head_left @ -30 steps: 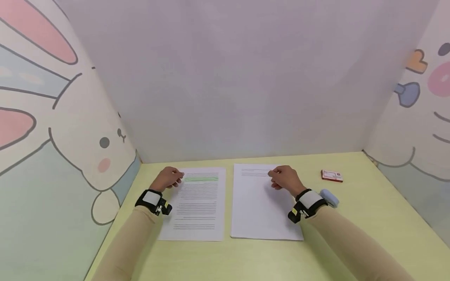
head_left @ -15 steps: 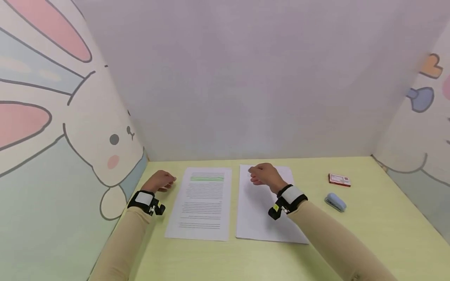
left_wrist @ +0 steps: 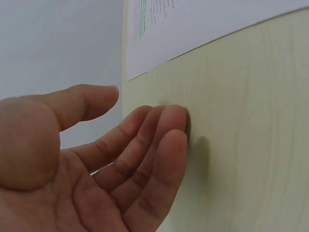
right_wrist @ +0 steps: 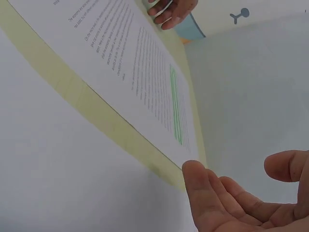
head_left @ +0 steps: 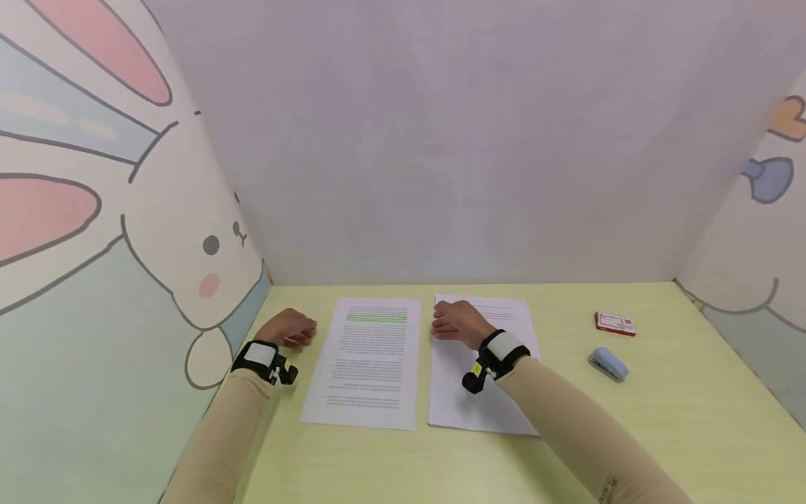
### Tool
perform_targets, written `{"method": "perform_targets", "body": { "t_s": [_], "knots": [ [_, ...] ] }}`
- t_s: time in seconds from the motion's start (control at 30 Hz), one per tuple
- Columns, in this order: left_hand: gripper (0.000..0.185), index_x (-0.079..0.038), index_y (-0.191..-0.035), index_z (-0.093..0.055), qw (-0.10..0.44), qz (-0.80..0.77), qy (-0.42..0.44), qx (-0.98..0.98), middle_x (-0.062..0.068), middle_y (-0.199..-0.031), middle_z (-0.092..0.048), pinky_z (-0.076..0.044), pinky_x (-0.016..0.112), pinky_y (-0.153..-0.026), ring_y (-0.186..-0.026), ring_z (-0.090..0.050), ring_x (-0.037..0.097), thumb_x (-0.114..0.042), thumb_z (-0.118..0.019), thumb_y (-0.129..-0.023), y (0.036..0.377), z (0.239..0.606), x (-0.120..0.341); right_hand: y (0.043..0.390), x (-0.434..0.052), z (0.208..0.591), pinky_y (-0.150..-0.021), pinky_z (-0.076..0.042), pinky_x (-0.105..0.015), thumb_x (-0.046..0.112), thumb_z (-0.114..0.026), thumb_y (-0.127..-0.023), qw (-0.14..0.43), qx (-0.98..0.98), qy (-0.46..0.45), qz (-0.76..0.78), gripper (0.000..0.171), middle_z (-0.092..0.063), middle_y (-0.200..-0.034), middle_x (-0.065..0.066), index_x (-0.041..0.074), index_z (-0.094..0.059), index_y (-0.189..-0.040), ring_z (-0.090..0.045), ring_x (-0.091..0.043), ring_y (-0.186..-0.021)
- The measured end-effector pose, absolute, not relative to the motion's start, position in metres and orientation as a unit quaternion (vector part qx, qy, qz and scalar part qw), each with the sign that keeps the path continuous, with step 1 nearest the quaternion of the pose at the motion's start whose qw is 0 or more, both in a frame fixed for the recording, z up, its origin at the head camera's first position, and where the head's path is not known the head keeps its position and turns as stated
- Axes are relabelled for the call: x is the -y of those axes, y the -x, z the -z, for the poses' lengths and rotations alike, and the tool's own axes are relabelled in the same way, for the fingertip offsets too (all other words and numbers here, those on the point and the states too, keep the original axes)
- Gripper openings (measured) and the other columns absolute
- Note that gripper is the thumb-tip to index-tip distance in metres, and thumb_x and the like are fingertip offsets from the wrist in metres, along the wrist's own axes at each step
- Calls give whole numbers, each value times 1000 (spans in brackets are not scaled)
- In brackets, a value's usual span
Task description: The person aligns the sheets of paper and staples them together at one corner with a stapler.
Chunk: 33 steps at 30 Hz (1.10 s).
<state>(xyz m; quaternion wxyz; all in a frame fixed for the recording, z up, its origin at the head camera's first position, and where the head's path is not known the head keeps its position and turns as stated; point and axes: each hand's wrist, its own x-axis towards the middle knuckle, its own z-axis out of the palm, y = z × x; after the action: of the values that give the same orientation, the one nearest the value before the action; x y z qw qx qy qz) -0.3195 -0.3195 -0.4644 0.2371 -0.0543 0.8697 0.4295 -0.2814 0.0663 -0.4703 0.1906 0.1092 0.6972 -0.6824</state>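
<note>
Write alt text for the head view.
Two hands rest on a yellow-green desk: the left hand beside a printed page, the right hand on a mostly blank page. A blue stapler and red box lie to the right.

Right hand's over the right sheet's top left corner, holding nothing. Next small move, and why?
Probably lower the right hand and pinch the right sheet at that corner: its fingers are open just above the paper's edge, beside the printed sheet. The left hand rests on the table.

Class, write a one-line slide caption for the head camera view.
Two hands over a yellow desk: left hand beside the printed page, right hand on the paper stack, stapler at right.
</note>
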Motion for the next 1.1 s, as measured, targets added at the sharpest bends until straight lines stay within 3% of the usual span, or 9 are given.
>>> {"method": "perform_targets", "body": {
  "t_s": [0.2, 0.4, 0.73, 1.1],
  "knots": [
    [27, 5, -100, -69, 250, -420, 71, -870, 9, -85, -69, -58, 31, -65, -69, -68, 15, -19, -56, -105, 328, 476, 315, 280, -58, 476, -94, -55, -40, 19, -53, -103, 205, -685, -121, 689, 43, -59, -121, -27, -16, -52, -129, -66, -33, -103],
    [28, 5, -101, -69, 250, -422, 89, -867, 8, -82, -70, -57, 30, -63, -67, -68, 15, -19, -56, -105, 329, 478, 309, 281, -53, 480, -93, -55, -39, 18, -54, -103, 213, -682, -143, 685, 40, -58, -116, -24, -15, -53, -126, -65, -34, -104],
    [30, 4, -96, -71, 253, -425, 83, -865, 7, -80, -71, -56, 29, -62, -67, -69, 14, -21, -55, -105, 325, 474, 299, 281, -46, 479, -96, -54, -41, 19, -51, -103, 226, -651, -148, 710, 48, -55, -125, -33, -15, -44, -137, -62, -40, -115],
    [28, 4, -98, -69, 243, -428, 95, -865, 8, -81, -69, -57, 29, -62, -66, -68, 14, -19, -55, -105, 324, 474, 299, 283, -42, 477, -98, -53, -42, 18, -53, -102, 219, -647, -167, 711, 50, -54, -125, -32, -13, -42, -138, -62, -40, -114]
  ]
}}
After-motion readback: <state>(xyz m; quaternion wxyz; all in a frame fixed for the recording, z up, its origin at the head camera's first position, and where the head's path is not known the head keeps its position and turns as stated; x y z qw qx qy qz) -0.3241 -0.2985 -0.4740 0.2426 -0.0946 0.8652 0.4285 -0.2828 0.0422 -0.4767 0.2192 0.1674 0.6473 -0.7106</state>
